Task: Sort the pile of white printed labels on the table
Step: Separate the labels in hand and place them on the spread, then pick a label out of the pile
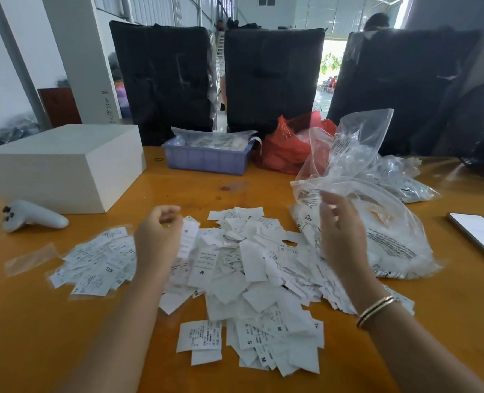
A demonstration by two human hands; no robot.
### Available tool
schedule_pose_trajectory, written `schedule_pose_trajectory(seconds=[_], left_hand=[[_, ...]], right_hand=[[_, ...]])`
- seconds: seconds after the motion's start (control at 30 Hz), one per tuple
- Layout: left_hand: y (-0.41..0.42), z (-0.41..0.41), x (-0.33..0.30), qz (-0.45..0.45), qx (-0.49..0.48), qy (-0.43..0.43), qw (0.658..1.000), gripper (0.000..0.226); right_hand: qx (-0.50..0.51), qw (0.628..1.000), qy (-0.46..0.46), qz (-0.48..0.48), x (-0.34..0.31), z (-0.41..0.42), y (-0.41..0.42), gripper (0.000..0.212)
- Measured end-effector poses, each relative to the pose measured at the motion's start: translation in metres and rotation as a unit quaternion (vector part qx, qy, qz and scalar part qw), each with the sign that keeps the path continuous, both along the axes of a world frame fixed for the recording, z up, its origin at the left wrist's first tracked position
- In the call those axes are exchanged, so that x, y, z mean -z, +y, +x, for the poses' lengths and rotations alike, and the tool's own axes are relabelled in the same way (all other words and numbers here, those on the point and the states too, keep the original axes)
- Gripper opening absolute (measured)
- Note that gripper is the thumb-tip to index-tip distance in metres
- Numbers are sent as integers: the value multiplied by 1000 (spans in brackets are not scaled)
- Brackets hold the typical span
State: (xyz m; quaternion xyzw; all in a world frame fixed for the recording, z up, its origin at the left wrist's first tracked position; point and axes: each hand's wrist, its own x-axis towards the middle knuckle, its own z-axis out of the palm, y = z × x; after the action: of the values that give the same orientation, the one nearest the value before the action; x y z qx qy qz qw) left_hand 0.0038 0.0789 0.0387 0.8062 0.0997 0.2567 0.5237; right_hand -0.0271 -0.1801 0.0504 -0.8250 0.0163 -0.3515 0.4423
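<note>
Orange table (65,321) holds labels (252,279) beneath both hands' fingers (327,211).

Label pile (252,279) lies mid-table (50,321); box (65,163) and controller (33,219) left; bags (377,222) and phone (479,234) right; tray (206,160) behind.

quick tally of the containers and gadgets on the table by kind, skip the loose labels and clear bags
white box: 1
blue plastic tray: 1
red plastic bag: 1
white handheld controller: 1
phone: 1
total: 5
</note>
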Motion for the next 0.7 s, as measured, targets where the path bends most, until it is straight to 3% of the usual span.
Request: schedule_pose_trajectory(seconds=[0.1, 0.2, 0.27, 0.37, 0.5, 0.6, 0.7], left_hand=[[14, 6, 9, 83, -25, 59, 994, 16], [13, 5, 15, 240, -61, 103, 963, 17], [5, 4, 17, 324, -78, 97, 938, 19], [-10, 2, 18, 372, -40, 45, 926, 20], [-30, -3, 22, 387, 37, -13, 921, 17], [-38, -6, 24, 393, 76, -33, 916, 16], [-40, -7, 25, 397, 96, -43, 912, 16]], right_hand=[[85, 995, 35, -39, -3, 24, -39, 28], [111, 978, 154, -90, 6, 41, -68, 29], [108, 953, 250, -134, 10, 50, -78, 27], [102, 921, 312, -209, 8, 57, -79, 16], [122, 915, 311, -227, 4, 64, -80, 19], [142, 936, 268, -178, 7, 63, -82, 12], [141, 955, 229, -128, 10, 60, -83, 20]])
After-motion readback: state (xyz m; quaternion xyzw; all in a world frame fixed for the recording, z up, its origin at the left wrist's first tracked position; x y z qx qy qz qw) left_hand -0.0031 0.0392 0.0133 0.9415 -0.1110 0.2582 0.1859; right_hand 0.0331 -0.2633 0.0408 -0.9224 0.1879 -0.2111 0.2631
